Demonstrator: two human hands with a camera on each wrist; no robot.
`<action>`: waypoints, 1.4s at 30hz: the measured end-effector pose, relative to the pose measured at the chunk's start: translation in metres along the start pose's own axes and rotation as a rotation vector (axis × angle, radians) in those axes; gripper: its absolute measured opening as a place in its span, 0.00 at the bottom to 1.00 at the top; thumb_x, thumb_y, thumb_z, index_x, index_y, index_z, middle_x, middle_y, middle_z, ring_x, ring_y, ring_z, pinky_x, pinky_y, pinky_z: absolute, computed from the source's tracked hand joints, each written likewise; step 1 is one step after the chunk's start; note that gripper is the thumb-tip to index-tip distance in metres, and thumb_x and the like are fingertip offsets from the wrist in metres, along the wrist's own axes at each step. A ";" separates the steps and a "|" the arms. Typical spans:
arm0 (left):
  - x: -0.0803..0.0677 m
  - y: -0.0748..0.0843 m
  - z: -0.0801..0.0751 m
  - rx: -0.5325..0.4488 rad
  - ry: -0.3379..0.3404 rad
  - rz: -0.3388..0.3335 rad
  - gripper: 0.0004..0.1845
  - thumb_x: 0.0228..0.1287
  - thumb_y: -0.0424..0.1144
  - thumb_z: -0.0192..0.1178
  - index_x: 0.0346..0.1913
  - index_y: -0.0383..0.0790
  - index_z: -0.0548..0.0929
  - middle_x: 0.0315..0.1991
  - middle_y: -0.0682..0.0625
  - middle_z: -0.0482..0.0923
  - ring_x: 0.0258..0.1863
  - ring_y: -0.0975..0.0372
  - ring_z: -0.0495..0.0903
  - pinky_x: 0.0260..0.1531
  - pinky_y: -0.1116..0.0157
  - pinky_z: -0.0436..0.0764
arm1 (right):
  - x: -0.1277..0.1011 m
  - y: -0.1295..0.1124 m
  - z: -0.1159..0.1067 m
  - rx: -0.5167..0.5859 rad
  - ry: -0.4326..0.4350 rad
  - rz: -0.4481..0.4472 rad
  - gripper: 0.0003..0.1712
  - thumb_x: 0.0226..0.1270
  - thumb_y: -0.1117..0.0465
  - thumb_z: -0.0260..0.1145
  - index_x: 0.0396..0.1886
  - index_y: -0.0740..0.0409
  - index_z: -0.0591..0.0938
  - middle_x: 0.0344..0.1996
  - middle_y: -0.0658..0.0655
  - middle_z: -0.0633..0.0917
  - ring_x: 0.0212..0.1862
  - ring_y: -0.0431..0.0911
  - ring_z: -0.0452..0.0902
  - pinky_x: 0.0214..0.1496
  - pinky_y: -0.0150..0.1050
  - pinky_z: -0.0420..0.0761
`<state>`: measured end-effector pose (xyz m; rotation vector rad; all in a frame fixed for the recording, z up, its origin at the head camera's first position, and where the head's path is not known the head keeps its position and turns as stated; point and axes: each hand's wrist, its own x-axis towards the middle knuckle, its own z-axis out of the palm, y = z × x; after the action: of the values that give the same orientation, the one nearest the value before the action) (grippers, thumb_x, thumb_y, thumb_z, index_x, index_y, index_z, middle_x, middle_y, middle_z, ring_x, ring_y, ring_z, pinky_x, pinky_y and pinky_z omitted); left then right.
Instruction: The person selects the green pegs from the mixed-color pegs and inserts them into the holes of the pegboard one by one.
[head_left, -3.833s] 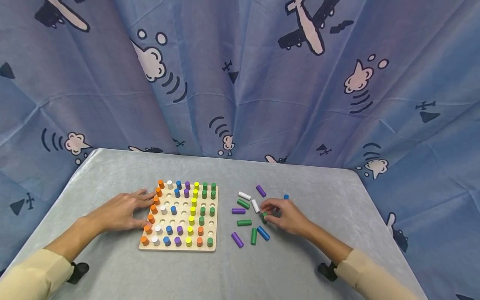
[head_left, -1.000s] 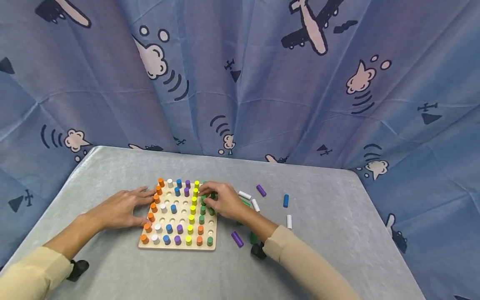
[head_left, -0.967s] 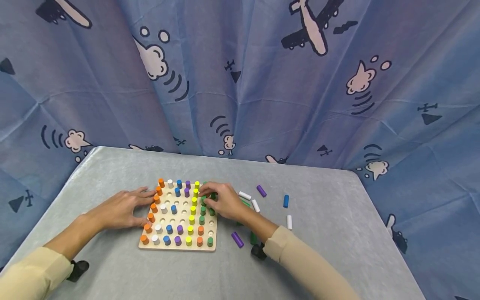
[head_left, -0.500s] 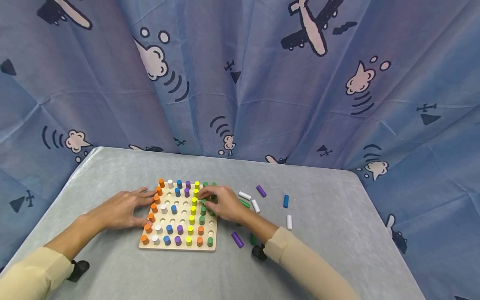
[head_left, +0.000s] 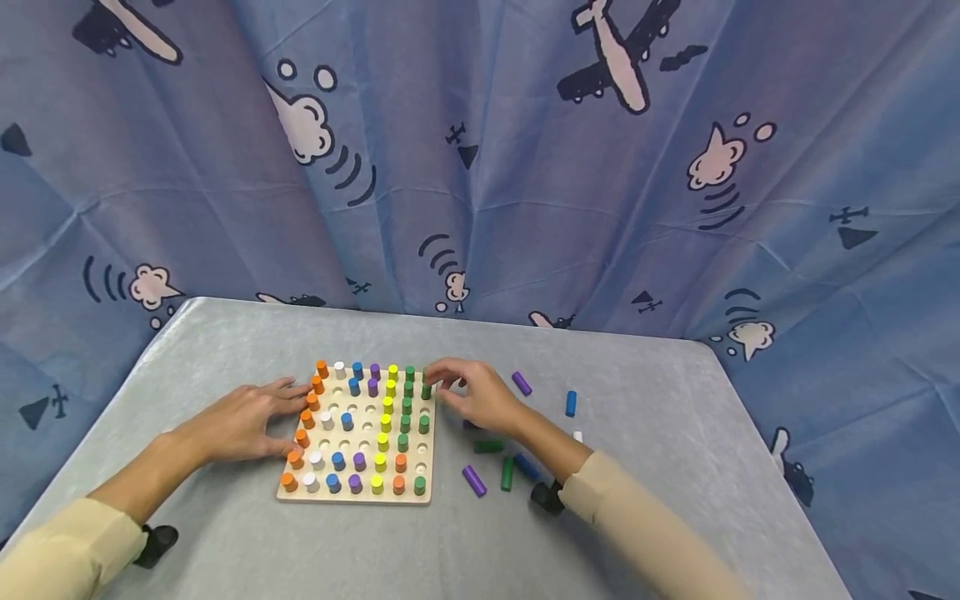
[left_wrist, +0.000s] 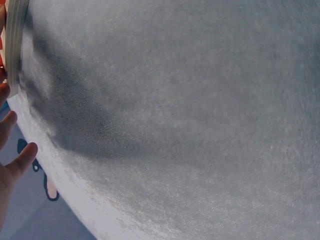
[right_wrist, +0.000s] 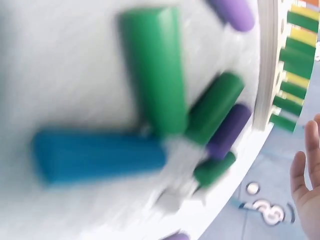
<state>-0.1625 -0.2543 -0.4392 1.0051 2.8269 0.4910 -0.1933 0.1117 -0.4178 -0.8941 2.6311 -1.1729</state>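
A square wooden pegboard (head_left: pixel 352 497) stands on the table with upright pegs in orange, white, blue, purple, yellow and green, and some bare holes. My left hand (head_left: pixel 232 423) rests along its left edge, fingers spread, beside the column of orange pegs (head_left: pixel 312 402). In the left wrist view, fingertips (left_wrist: pixel 22 159) show at the picture's left side. Over the board's right edge, my right hand (head_left: pixel 483 396) has its fingers parted, with nothing seen between them. Near its fingertips is a green peg (head_left: pixel 427 389). Another green peg (head_left: pixel 407 406) stands beside the yellow column.
Loose pegs lie right of the board: a purple peg (head_left: pixel 474 481), a green peg (head_left: pixel 507 473), a blue peg (head_left: pixel 572 403) and several others. The right forearm partly covers them. A patterned blue curtain (head_left: pixel 480 167) hangs behind the grey table (head_left: pixel 247 550).
The right hand took a green peg from the loose pile to the board's green column, where it now stands in a hole. It has since let go and drawn back rightward. The left hand stays put.
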 end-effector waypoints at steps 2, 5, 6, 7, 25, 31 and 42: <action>0.000 0.000 0.000 0.001 0.001 0.001 0.41 0.54 0.64 0.68 0.59 0.31 0.82 0.66 0.39 0.74 0.66 0.37 0.69 0.58 0.38 0.72 | -0.005 0.006 -0.007 -0.011 0.008 0.002 0.17 0.66 0.71 0.67 0.54 0.61 0.83 0.45 0.57 0.88 0.41 0.43 0.81 0.49 0.50 0.81; 0.000 0.000 0.000 0.001 -0.001 -0.001 0.41 0.55 0.64 0.68 0.59 0.31 0.82 0.66 0.39 0.74 0.66 0.37 0.68 0.57 0.38 0.72 | -0.014 0.014 -0.016 -0.027 0.011 0.026 0.16 0.65 0.71 0.68 0.53 0.61 0.83 0.44 0.58 0.88 0.41 0.44 0.81 0.48 0.52 0.81; 0.000 0.000 0.000 -0.001 0.000 0.001 0.41 0.55 0.63 0.69 0.59 0.31 0.82 0.66 0.39 0.74 0.66 0.37 0.68 0.57 0.38 0.72 | -0.018 0.017 -0.019 -0.036 0.011 0.036 0.16 0.65 0.71 0.68 0.53 0.61 0.83 0.44 0.59 0.88 0.41 0.44 0.81 0.47 0.52 0.81; 0.000 0.000 0.000 -0.002 0.003 0.004 0.41 0.55 0.63 0.69 0.59 0.31 0.82 0.66 0.39 0.74 0.66 0.37 0.69 0.57 0.38 0.72 | -0.021 0.020 -0.021 -0.050 0.011 0.048 0.16 0.65 0.71 0.68 0.53 0.61 0.83 0.44 0.59 0.88 0.41 0.44 0.81 0.47 0.52 0.81; -0.001 0.000 0.000 -0.008 0.007 0.002 0.41 0.54 0.64 0.69 0.59 0.31 0.82 0.66 0.39 0.74 0.66 0.37 0.68 0.58 0.38 0.71 | -0.058 0.062 -0.033 -0.125 0.003 0.139 0.21 0.57 0.68 0.75 0.51 0.58 0.83 0.39 0.49 0.90 0.51 0.48 0.83 0.60 0.55 0.74; -0.001 -0.001 0.002 -0.006 0.011 0.002 0.40 0.54 0.64 0.69 0.58 0.32 0.83 0.66 0.40 0.74 0.66 0.36 0.68 0.58 0.37 0.71 | -0.057 0.067 -0.029 -0.170 0.001 0.125 0.20 0.56 0.67 0.76 0.50 0.58 0.84 0.39 0.46 0.89 0.50 0.47 0.81 0.59 0.53 0.75; 0.000 -0.003 0.003 -0.003 0.008 0.001 0.41 0.54 0.64 0.69 0.59 0.32 0.83 0.66 0.40 0.74 0.66 0.37 0.68 0.58 0.38 0.71 | -0.055 0.070 -0.028 -0.171 0.001 0.127 0.20 0.57 0.67 0.76 0.50 0.57 0.84 0.39 0.46 0.89 0.49 0.46 0.82 0.53 0.48 0.76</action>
<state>-0.1635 -0.2556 -0.4426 1.0065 2.8323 0.5006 -0.1905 0.1974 -0.4554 -0.7380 2.7759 -0.9309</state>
